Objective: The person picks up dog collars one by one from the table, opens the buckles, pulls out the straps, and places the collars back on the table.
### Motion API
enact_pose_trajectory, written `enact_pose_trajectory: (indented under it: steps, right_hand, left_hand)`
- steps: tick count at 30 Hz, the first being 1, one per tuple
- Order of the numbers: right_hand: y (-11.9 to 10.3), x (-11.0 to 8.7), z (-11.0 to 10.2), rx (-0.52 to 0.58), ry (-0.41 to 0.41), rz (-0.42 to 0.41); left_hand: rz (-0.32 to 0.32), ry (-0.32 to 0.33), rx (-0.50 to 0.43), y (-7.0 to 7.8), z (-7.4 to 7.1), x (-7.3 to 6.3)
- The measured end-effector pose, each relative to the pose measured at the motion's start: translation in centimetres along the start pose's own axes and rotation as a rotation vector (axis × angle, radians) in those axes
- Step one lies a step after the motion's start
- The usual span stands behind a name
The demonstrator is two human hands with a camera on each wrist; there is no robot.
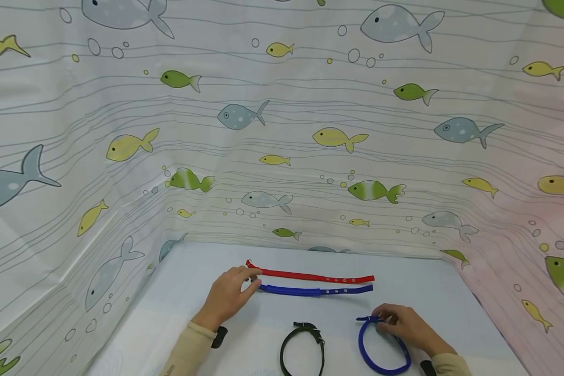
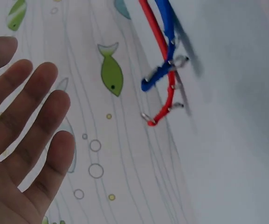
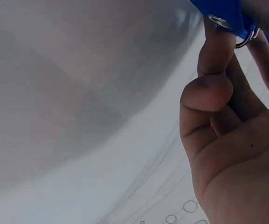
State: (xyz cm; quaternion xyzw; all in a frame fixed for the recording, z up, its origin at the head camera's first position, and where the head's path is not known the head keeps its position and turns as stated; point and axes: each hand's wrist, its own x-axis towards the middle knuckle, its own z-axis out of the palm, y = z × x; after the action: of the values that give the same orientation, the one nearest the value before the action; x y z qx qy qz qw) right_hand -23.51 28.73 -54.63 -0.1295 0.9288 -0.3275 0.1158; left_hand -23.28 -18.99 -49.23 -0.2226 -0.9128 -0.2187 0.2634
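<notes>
A straight red collar (image 1: pixel 301 275) and a straight blue collar (image 1: pixel 291 290) lie side by side at the back of the white table. My left hand (image 1: pixel 227 295) is at their buckle ends, overlapping them in the head view. In the left wrist view its fingers (image 2: pixel 34 137) are spread and hold nothing, apart from the metal buckles and rings. To the right, a second blue collar (image 1: pixel 364 355), fastened into a loop, is pinched near its buckle by my right hand (image 1: pixel 404 324). The right wrist view shows an eyelet on its blue strap (image 3: pixel 223 9) at the fingertips.
A black collar (image 1: pixel 282 352), also closed in a loop, lies at the front between both hands. Fish-printed sheeting (image 1: pixel 301 109) rises as walls behind and on both sides of the white tabletop (image 1: pixel 207 256).
</notes>
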Motion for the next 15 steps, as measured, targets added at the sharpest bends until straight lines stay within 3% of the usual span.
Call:
enact_pose_trajectory:
  steps: [5,10,15]
  right_hand:
    - [-1.0,-0.4,-0.6,0.015,0.019,-0.073]
    - [-2.5,-0.4,-1.0,0.037,0.076,-0.128]
    - [-4.7,-0.7,-0.9,0.036,0.209,-0.162]
  left_hand:
    - [-0.074,-0.081,-0.149,1.5,0.1,0.0]
    - [-0.052,-0.125,-0.236,2.9,0.6,0.1]
    - [-0.036,-0.169,-0.336,4.3,1.2,0.8]
